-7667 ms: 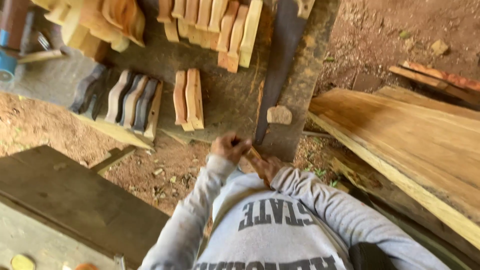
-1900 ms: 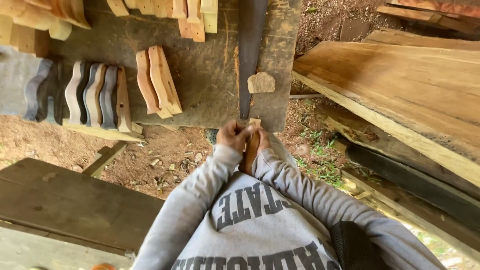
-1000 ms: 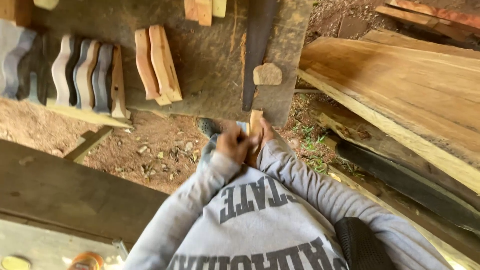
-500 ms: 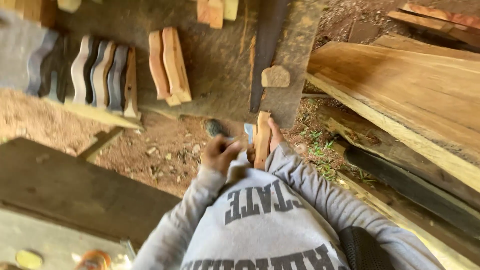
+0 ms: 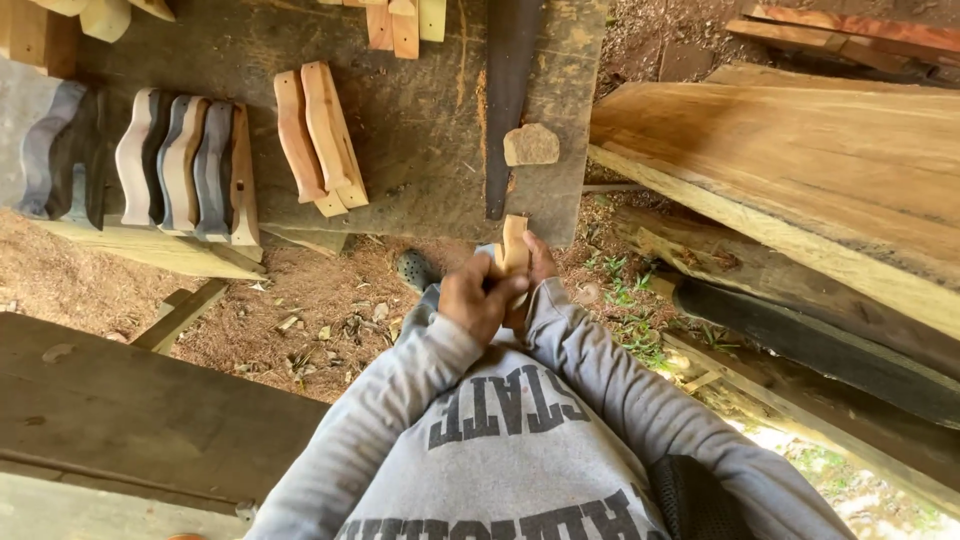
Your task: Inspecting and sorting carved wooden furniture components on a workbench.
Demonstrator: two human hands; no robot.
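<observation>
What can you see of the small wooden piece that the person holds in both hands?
The wooden piece is pale, light-brown bare wood with a curved, wavy outline, like the shaped pieces lying on the bench. It stands roughly upright, its squared top end poking above the fingers. The left hand wraps its lower part from the left, and the right hand grips it from the right. Its lower end is hidden. It is held before the bench edge, above the dirt.

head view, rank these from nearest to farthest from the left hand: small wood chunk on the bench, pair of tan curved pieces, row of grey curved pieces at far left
From the left hand:
1. Small wood chunk, just ahead and slightly right, beside the dark blade on the bench.
2. Pair of tan curved pieces, ahead and to the left.
3. Row of grey curved pieces, farthest, at the bench's left end.
</observation>
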